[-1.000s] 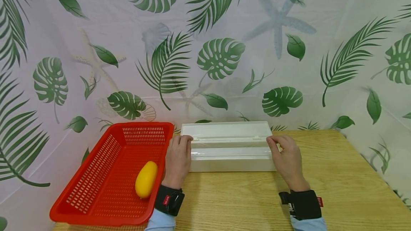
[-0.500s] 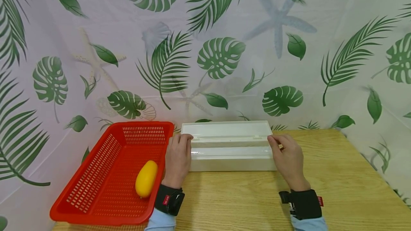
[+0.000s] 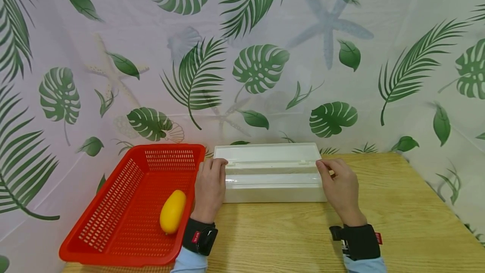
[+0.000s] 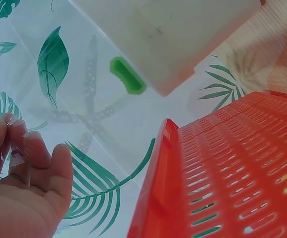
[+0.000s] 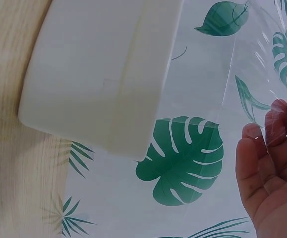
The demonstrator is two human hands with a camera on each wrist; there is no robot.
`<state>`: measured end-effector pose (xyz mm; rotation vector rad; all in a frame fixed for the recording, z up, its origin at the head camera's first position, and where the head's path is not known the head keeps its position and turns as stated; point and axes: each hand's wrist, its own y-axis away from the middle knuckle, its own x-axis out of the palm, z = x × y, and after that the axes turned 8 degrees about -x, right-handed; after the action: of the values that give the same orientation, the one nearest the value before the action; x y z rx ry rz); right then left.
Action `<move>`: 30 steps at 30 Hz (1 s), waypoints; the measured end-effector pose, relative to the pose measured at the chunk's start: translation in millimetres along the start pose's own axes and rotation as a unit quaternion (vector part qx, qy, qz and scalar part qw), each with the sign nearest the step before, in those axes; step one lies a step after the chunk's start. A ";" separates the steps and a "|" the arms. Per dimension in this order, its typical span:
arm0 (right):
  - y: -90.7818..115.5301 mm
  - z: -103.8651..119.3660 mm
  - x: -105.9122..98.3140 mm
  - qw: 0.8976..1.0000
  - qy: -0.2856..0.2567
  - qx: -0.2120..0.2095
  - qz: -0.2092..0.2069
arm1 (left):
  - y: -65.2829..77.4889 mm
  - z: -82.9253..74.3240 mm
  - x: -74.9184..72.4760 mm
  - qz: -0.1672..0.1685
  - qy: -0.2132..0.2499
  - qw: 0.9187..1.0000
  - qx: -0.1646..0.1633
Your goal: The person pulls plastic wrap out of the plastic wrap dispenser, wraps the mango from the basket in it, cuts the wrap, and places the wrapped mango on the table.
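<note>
A white cling film dispenser box [image 3: 274,195] stands at the back of the table with its lid [image 3: 269,153] raised. My left hand [image 3: 209,186] is at the box's left end, thumb and fingertips pinching one edge of a clear sheet of cling film [image 5: 255,54]. At the right end, my right hand [image 3: 341,186] pinches the other side of that film between thumb and fingers. The film stretches above the box between both hands; in the right wrist view it shows as shiny creases. A green piece [image 4: 127,77] juts beside the box in the left wrist view.
A red plastic basket [image 3: 87,205] stands left of the box, close beside my left hand. Inside it lies a yellow mango-shaped fruit [image 3: 173,212]. Behind the wooden table [image 3: 273,239] hangs a leaf-patterned sheet [image 3: 265,108].
My right hand has shifted very slightly to the right, still pinching the film. The left hand, box, basket and fruit stay where they were.
</note>
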<state>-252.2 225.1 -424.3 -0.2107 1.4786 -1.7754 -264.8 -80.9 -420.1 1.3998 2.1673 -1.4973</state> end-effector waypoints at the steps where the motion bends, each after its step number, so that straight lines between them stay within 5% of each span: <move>1: 0.0 0.3 -0.5 1.000 0.000 0.000 0.000 | 0.0 -0.2 -0.1 0.000 0.001 1.000 0.000; 30: -2.0 1.6 -3.8 1.000 -0.005 0.015 -0.010 | -0.7 -5.7 -6.5 -0.007 0.006 1.000 0.004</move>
<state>-249.6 226.4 -420.7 -0.2203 1.4469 -1.8089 -259.8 -80.3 -413.0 1.4029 2.1856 -1.5066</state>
